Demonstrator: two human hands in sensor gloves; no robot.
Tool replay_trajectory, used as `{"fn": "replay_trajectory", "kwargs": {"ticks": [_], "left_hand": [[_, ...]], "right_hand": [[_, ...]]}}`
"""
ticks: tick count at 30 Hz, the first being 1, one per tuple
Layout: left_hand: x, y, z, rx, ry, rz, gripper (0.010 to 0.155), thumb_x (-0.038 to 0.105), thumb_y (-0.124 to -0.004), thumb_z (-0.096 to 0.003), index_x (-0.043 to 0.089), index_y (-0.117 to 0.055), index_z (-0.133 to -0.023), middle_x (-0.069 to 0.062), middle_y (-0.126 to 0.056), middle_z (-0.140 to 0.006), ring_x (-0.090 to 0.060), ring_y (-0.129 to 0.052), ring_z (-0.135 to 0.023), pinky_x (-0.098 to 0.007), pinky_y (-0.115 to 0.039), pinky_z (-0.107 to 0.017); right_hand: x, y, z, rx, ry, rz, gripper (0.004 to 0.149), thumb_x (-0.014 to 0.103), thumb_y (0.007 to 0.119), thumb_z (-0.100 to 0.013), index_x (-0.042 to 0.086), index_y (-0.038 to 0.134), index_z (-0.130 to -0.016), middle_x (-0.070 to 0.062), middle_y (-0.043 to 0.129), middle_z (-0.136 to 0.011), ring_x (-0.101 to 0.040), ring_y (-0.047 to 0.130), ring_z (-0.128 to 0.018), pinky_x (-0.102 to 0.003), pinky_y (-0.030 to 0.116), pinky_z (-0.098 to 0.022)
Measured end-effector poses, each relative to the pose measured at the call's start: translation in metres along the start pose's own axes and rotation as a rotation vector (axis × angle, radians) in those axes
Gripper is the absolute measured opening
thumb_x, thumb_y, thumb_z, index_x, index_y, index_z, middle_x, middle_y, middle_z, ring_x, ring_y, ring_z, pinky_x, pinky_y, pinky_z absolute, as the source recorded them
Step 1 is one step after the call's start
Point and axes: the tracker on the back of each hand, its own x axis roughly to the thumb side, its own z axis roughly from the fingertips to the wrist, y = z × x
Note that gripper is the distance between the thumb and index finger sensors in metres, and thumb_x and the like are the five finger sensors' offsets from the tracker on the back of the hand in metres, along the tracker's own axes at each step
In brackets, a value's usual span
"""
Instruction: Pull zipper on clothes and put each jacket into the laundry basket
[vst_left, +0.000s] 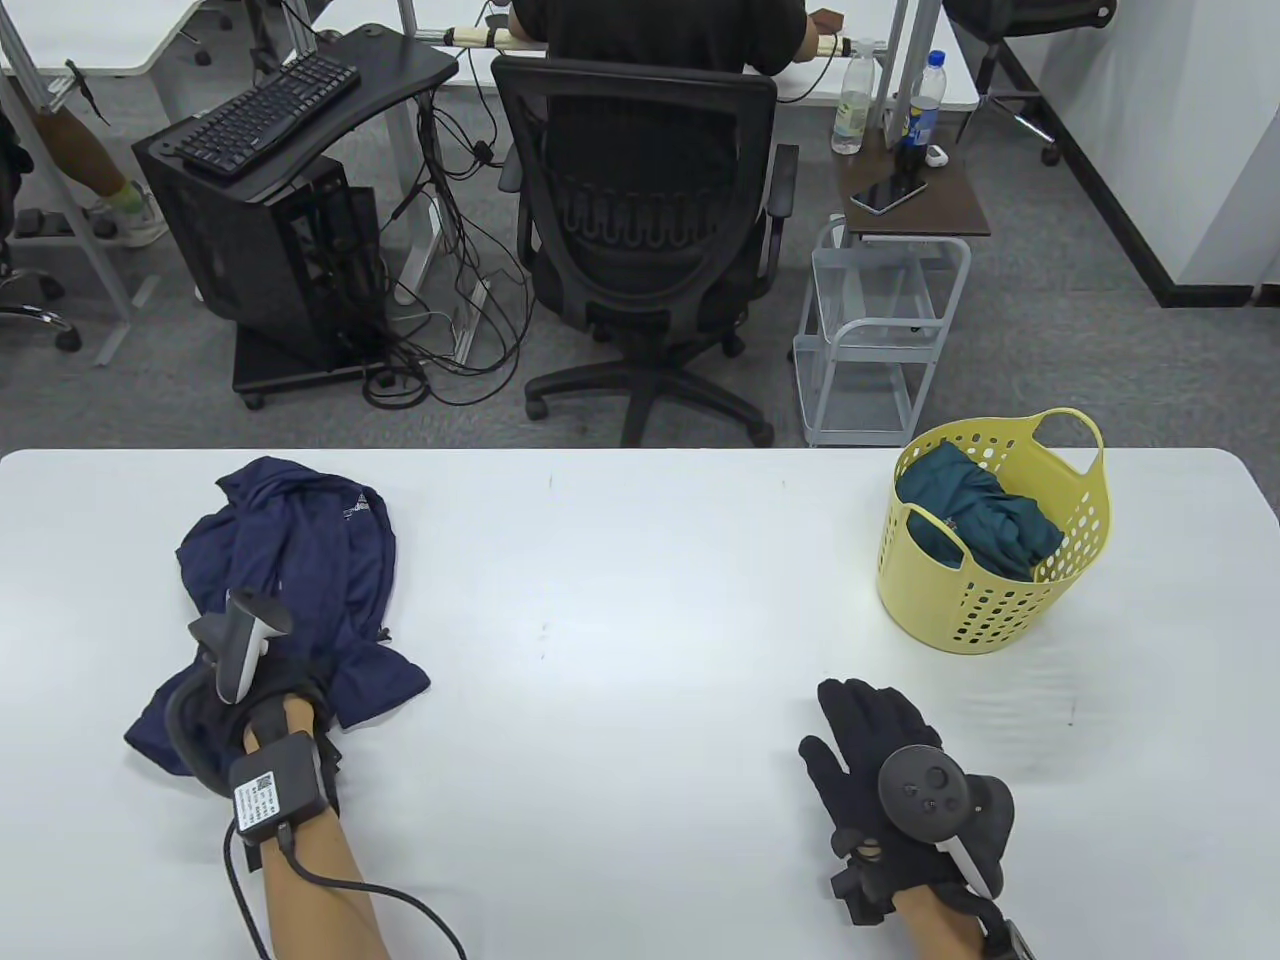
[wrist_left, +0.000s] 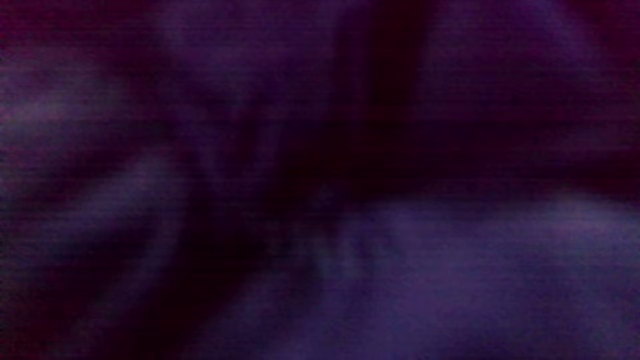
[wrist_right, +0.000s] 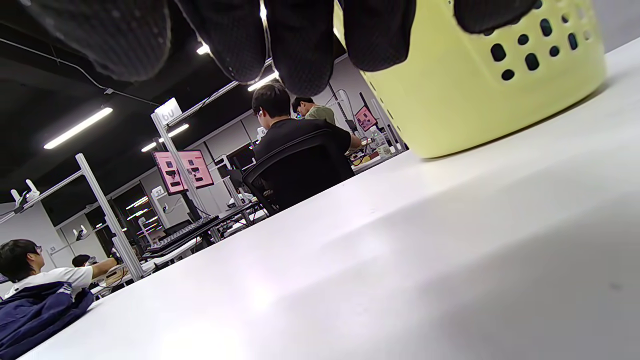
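A crumpled navy jacket (vst_left: 300, 540) lies at the table's left side; it shows as blurred dark fabric (wrist_left: 450, 280) filling the left wrist view. My left hand (vst_left: 255, 690) rests on the jacket's near end, its fingers hidden under the tracker and the cloth. A yellow laundry basket (vst_left: 960, 600) stands at the right with a teal jacket (vst_left: 975, 510) inside. My right hand (vst_left: 865, 730) lies flat on the bare table in front of the basket, fingers straight, holding nothing. In the right wrist view its fingers (wrist_right: 300, 45) hang before the basket (wrist_right: 475, 100), and the navy jacket (wrist_right: 30, 310) shows far left.
The white table (vst_left: 640, 620) stretches wide between jacket and basket. Beyond its far edge stand an office chair (vst_left: 640, 230) with a seated person, a computer stand (vst_left: 270, 240) and a small cart (vst_left: 880, 330) with bottles.
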Motion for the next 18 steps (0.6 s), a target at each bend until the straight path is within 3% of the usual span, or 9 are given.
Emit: {"fn": "replay_trajectory", "kwargs": {"ticks": [2,5,9,12,18], "left_hand": [[-0.001,0.003,0.002,0.008,-0.014,-0.021,0.089,0.061,-0.087,-0.0305,0.035,-0.048,-0.106,0.001,-0.066,-0.106,-0.022,-0.080,-0.080,-0.047,-0.072,-0.061],[-0.005,0.004,0.010,0.108,-0.018,-0.059,0.074,0.055,-0.091,-0.0319,0.039,-0.061,-0.098,0.004,-0.088,-0.088,-0.014,-0.096,-0.059,-0.042,-0.083,-0.051],[-0.015,0.001,0.026,0.199,-0.068,0.015,0.059,0.055,-0.088,-0.0331,0.040,-0.075,-0.089,0.005,-0.100,-0.070,-0.011,-0.101,-0.041,-0.039,-0.089,-0.039],[-0.026,0.007,0.041,0.250,-0.077,0.111,0.054,0.054,-0.087,-0.0336,0.041,-0.079,-0.086,0.005,-0.103,-0.066,-0.010,-0.101,-0.035,-0.039,-0.090,-0.035],[-0.040,0.051,0.083,0.391,-0.153,0.323,0.053,0.053,-0.086,-0.0343,0.040,-0.080,-0.085,0.004,-0.103,-0.062,-0.010,-0.102,-0.030,-0.039,-0.091,-0.030]], "right_hand": [[0.000,0.001,0.001,0.001,-0.003,0.005,0.063,0.056,0.074,-0.051,0.030,0.062,-0.107,-0.003,0.066,-0.114,-0.045,0.059,-0.103,-0.074,0.048,-0.066],[0.001,0.000,0.002,-0.004,-0.014,-0.003,0.062,0.056,0.074,-0.051,0.030,0.063,-0.106,-0.004,0.067,-0.113,-0.045,0.060,-0.103,-0.074,0.049,-0.066],[0.005,-0.002,0.004,-0.010,-0.037,-0.010,0.062,0.056,0.074,-0.051,0.030,0.064,-0.106,-0.004,0.069,-0.113,-0.045,0.062,-0.102,-0.074,0.050,-0.065],[0.006,-0.002,0.005,-0.012,-0.043,-0.019,0.062,0.056,0.074,-0.051,0.029,0.065,-0.106,-0.004,0.069,-0.112,-0.045,0.062,-0.101,-0.074,0.050,-0.065],[0.006,-0.002,0.005,-0.010,-0.043,-0.035,0.061,0.056,0.074,-0.051,0.029,0.065,-0.105,-0.004,0.070,-0.112,-0.045,0.063,-0.101,-0.074,0.050,-0.065]]}}
